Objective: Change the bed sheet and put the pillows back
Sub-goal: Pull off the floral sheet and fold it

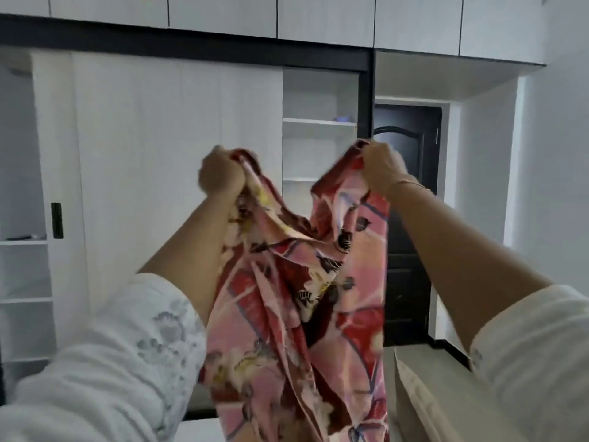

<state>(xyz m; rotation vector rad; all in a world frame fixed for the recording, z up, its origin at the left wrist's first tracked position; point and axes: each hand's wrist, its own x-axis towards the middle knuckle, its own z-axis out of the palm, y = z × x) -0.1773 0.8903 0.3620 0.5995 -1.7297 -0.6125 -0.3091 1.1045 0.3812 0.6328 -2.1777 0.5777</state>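
From the head camera, both arms reach forward and up, holding a pink and red floral-printed cotton bed sheet (296,301) in the air in front of the person. The left hand (220,175) has its fingers clenched round a bunched upper edge of the sheet on the left, and the right hand (381,167), with a thin gold bracelet (411,183) at the wrist, has its fingers grasping another bunch of the same edge on the right. Between the two hands the cloth sags in a loose fold, and the rest hangs down in crumpled folds to the near bottom edge of the view. Both arms wear white embroidered sleeves (127,352) pushed up toward the elbows. Far behind stands a white wooden wardrobe with sliding doors (159,154) framed in black, one section open and showing white shelves (318,122). To the far right of it is a dark panelled wooden door (408,218). At the near right, a pale cream bed surface (424,387) shows beneath the right arm.
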